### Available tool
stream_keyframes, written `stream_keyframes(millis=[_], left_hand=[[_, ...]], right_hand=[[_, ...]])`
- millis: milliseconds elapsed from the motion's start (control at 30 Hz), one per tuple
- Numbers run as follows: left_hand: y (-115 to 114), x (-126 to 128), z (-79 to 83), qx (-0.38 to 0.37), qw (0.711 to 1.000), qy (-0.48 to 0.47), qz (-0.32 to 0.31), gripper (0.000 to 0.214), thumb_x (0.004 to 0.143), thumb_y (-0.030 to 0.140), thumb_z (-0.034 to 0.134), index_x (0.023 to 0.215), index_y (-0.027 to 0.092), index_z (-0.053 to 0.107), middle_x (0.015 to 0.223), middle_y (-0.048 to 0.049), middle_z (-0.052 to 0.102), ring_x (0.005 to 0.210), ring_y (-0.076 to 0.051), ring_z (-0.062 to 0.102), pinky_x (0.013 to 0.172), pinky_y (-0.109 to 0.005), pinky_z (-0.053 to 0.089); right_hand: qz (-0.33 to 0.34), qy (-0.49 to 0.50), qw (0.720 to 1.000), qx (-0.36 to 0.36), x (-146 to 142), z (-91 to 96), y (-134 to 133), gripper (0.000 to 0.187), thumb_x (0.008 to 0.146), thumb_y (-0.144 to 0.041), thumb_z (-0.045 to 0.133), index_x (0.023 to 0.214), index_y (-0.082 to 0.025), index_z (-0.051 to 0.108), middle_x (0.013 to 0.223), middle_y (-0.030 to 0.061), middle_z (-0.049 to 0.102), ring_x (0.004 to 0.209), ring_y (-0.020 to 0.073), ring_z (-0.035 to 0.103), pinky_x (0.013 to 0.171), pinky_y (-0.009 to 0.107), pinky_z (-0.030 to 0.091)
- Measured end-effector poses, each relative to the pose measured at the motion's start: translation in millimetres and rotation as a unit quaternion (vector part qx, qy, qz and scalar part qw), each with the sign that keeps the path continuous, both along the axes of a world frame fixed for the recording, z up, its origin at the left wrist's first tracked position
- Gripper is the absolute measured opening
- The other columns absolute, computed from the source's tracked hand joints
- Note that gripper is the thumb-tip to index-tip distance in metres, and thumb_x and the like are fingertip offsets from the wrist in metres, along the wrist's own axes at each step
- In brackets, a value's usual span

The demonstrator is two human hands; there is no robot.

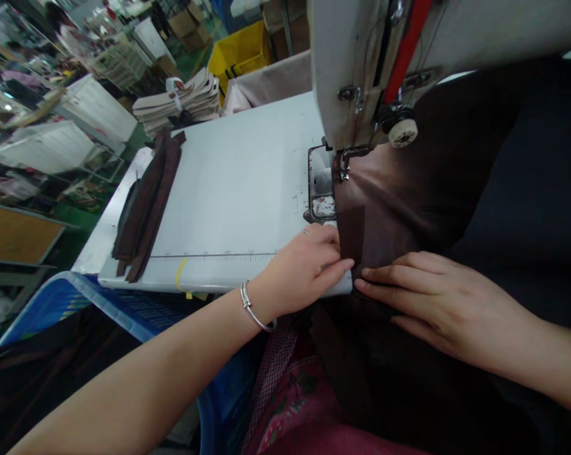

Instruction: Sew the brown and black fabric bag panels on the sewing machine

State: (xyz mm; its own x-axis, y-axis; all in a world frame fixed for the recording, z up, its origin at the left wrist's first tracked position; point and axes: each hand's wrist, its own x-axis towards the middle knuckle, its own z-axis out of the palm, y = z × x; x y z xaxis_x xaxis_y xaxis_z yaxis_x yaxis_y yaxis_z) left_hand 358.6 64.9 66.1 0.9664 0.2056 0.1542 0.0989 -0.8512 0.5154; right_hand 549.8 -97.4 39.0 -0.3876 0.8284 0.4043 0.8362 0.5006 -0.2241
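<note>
A dark brown fabric piece (394,202) lies under the presser foot (345,161) of a white sewing machine (361,63) and spills toward me over the table edge. My left hand (304,268), with a silver bangle on the wrist, pinches the left edge of a brown strip (352,237) folded on the fabric. My right hand (427,300) lies flat on the fabric just right of it, fingers stretched out and pointing left, fingertips nearly meeting the left hand's.
A stack of brown strips (146,205) lies at the left of the white table (238,183). Folded beige pieces (181,101) are piled at the far end, with a yellow bin (240,50) behind. A blue crate (100,303) sits below the table's near edge.
</note>
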Motion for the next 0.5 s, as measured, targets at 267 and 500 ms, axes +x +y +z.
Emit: stream_keyframes(millis=[267,500], left_hand=[[-17.8,-18.5,-7.7,0.148,0.987,0.041,-0.036,0.039,0.098,0.027,0.047,0.136,0.019,0.054,0.138,-0.0082,0.058,0.131,-0.024,0.049,0.116,-0.046,0.037],[-7.1,-6.5,-6.1,0.150,0.988,0.032,-0.032,0.037,0.097,0.028,0.049,0.131,0.018,0.057,0.131,-0.0079,0.062,0.127,-0.022,0.053,0.122,-0.045,0.030]], right_hand=[[-0.017,-0.023,0.999,0.043,-4.4,2.5,-9.8,0.034,0.097,-0.010,0.043,0.122,-0.011,0.066,0.122,0.0070,0.070,0.111,0.0209,0.062,0.097,0.037,0.049],[-0.015,-0.020,0.999,0.044,5.8,4.8,6.0,0.033,0.099,-0.014,0.043,0.120,-0.017,0.067,0.120,0.0004,0.071,0.109,0.0153,0.065,0.093,0.030,0.053]])
